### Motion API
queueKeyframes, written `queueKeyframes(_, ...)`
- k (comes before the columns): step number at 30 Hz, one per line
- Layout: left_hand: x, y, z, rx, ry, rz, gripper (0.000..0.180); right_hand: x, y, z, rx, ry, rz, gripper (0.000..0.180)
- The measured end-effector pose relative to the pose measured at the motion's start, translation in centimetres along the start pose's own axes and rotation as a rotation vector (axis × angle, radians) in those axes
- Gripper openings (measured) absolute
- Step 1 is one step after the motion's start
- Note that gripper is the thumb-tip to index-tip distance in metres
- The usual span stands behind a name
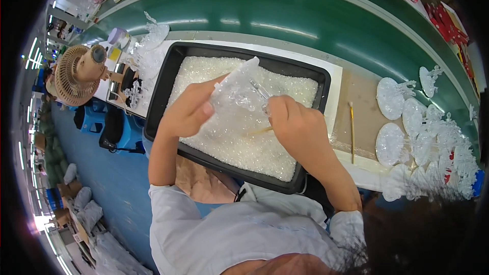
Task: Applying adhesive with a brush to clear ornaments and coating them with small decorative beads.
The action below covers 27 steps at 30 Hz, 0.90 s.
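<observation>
Over a black tray (154,103) filled with white glittery granules (265,155), I hold a round white, glitter-coated ornament (229,94) with a clear plastic figure on its face. My left hand (191,109) grips the disc by its left edge, tilting it. My right hand (298,122) is closed at the right end of the clear figure; its fingertips are partly hidden. A thin pale wooden stick (261,131) pokes out from beneath that hand, over the granules.
Several glittery ornaments (391,98) stand at right, with more (155,35) at back left. A yellow stick (352,132) lies on the brown board (351,91). Beyond the tray runs a green conveyor belt (254,12). A beige fan (79,74) and blue stools (119,130) are left.
</observation>
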<state>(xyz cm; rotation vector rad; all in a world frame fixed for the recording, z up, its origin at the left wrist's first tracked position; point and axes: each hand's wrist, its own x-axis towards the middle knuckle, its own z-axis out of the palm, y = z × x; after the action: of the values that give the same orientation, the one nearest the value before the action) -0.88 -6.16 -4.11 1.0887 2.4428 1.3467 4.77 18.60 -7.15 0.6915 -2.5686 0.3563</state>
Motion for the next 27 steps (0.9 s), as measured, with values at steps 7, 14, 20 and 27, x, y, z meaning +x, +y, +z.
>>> queueKeyframes(7, 0.2, 0.1, -0.5, 0.053, 0.234, 0.04, 0.085, -0.2, 1.2, 1.1, -0.111, -0.071, -0.031, 0.012)
queueKeyframes(14, 0.1, 0.6, -1.2, -0.228, 0.194, 0.146, 0.094, 0.2, 1.2, 0.8, -0.152, 0.183, -0.107, 0.018)
queueKeyframes(20, -2.1, -0.2, 0.1, -0.3, 0.188, 0.105, 0.079, -0.3, 0.4, 1.7, -0.123, 0.196, -0.154, 0.021)
queueKeyframes(27, -2.0, 1.6, 1.1, -0.185, 0.047, -0.057, 0.08, -0.4, 0.0, 1.7, -0.13, 0.236, -0.229, 0.023)
